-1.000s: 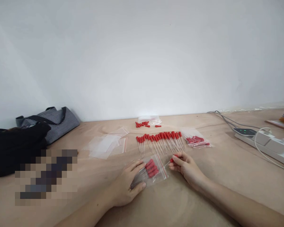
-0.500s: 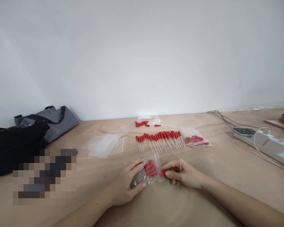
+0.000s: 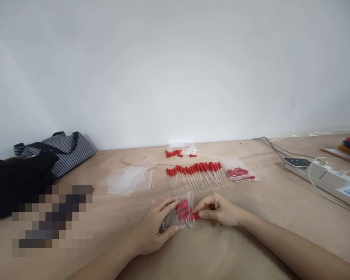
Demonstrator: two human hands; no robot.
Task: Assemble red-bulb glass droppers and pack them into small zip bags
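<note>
My left hand (image 3: 156,223) holds down a small clear zip bag (image 3: 181,214) with several red-capped droppers inside, flat on the wooden table (image 3: 251,217). My right hand (image 3: 218,210) pinches one red-capped dropper (image 3: 196,216) at the bag's open mouth, its glass end inside the bag. Just beyond lies a row of several loose red-capped droppers (image 3: 195,175). To the right of that row sits a filled zip bag (image 3: 240,173).
Empty zip bags (image 3: 128,179) lie left of the row. Loose red caps (image 3: 177,153) and a bag sit near the wall. A striped bag (image 3: 58,149) and a black bag (image 3: 14,182) are at left; a power strip (image 3: 323,177) with cables at right.
My right hand brought a dropper from the row down to the bag's mouth and pushed it in toward the left. My left hand stayed on the bag.
</note>
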